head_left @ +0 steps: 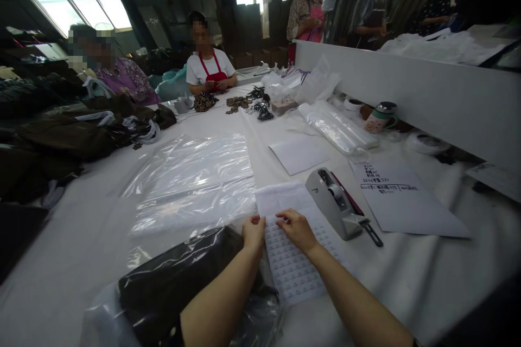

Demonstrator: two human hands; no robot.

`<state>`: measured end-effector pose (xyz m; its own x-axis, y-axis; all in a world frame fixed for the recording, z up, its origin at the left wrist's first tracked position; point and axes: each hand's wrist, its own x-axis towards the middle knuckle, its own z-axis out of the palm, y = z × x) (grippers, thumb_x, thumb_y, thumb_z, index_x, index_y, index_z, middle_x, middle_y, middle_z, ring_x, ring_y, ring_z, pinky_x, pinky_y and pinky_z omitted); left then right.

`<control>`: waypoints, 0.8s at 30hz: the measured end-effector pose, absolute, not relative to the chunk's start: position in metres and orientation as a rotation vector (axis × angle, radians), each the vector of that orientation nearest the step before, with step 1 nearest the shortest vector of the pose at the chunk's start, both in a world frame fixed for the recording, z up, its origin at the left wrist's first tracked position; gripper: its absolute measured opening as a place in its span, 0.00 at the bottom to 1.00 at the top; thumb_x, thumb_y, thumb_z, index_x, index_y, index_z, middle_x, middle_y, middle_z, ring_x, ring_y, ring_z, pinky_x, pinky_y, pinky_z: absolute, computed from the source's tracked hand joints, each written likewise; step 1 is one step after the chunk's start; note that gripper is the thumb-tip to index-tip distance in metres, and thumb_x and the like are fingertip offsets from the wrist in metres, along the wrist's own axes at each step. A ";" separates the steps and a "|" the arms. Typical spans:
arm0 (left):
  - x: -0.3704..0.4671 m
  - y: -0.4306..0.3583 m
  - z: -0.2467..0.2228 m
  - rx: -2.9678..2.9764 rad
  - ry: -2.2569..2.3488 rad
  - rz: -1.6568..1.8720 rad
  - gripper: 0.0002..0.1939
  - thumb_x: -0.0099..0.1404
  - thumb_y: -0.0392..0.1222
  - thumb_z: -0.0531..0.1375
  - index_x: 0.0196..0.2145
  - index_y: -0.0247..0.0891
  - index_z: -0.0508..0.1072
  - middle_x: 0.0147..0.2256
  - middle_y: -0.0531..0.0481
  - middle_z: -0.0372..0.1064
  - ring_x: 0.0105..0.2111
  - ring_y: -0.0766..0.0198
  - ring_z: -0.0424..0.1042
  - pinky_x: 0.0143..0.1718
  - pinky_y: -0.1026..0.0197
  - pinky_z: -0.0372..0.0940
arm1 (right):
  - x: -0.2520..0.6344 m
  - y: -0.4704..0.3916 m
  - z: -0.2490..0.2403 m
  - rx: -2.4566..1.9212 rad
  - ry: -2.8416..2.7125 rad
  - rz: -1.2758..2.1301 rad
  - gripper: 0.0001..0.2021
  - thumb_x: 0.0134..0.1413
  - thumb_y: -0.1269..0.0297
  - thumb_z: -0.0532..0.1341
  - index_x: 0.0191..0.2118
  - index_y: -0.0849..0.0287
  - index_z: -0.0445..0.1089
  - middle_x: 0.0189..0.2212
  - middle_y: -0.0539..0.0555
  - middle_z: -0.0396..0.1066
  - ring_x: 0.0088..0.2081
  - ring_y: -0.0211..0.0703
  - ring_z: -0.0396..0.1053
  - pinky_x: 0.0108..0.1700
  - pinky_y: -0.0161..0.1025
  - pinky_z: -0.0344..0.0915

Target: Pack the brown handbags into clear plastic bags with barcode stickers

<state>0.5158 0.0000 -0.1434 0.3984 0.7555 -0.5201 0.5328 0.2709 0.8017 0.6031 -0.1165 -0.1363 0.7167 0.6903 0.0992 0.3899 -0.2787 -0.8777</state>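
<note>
A white sheet of small printed labels lies on the table before me. My left hand is at the sheet's left edge, fingers curled in and thumb against them; whatever they pinch is too small to make out. Above the printed rows, my right hand has its fingers bent and the tips drawn toward the thumb, a possible small piece between them not discernible. Under my left forearm lies a dark folded item in a clear plastic bag. A grey tape dispenser stands right of the sheet.
Flat clear plastic bags lie beyond the dark item. A handwritten paper is on the right, with a lidded mug behind it. Dark garments are heaped at left. A white partition borders the table; several co-workers are beyond.
</note>
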 end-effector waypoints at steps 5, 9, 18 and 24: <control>0.509 0.003 -0.135 1.658 1.297 0.270 0.06 0.56 0.41 0.62 0.27 0.36 0.72 0.26 0.49 0.72 0.28 0.63 0.72 0.30 0.64 0.63 | 0.603 -0.139 -0.144 -1.944 -0.705 0.341 0.09 0.51 0.61 0.57 0.34 0.58 0.72 0.31 0.53 0.73 0.31 0.42 0.69 0.37 0.40 0.66; 0.506 -0.001 -0.124 1.816 1.275 0.289 0.06 0.56 0.42 0.60 0.24 0.39 0.72 0.26 0.51 0.73 0.29 0.62 0.71 0.32 0.63 0.60 | 0.599 -0.152 -0.144 -1.954 -0.700 0.347 0.08 0.51 0.60 0.58 0.33 0.57 0.72 0.29 0.53 0.72 0.30 0.42 0.69 0.35 0.39 0.66; 0.508 0.001 -0.115 1.909 1.280 0.228 0.11 0.63 0.44 0.54 0.28 0.36 0.70 0.29 0.47 0.71 0.32 0.61 0.70 0.36 0.61 0.60 | 0.594 -0.141 -0.141 -1.914 -0.760 0.351 0.07 0.51 0.63 0.57 0.32 0.57 0.72 0.30 0.52 0.72 0.30 0.41 0.68 0.36 0.39 0.65; 0.509 0.010 -0.131 1.793 1.279 0.111 0.11 0.63 0.45 0.58 0.32 0.33 0.71 0.31 0.51 0.71 0.32 0.64 0.70 0.39 0.56 0.65 | 0.594 -0.139 -0.152 -1.897 -0.734 0.362 0.08 0.51 0.61 0.57 0.32 0.57 0.71 0.30 0.52 0.72 0.31 0.42 0.68 0.36 0.39 0.66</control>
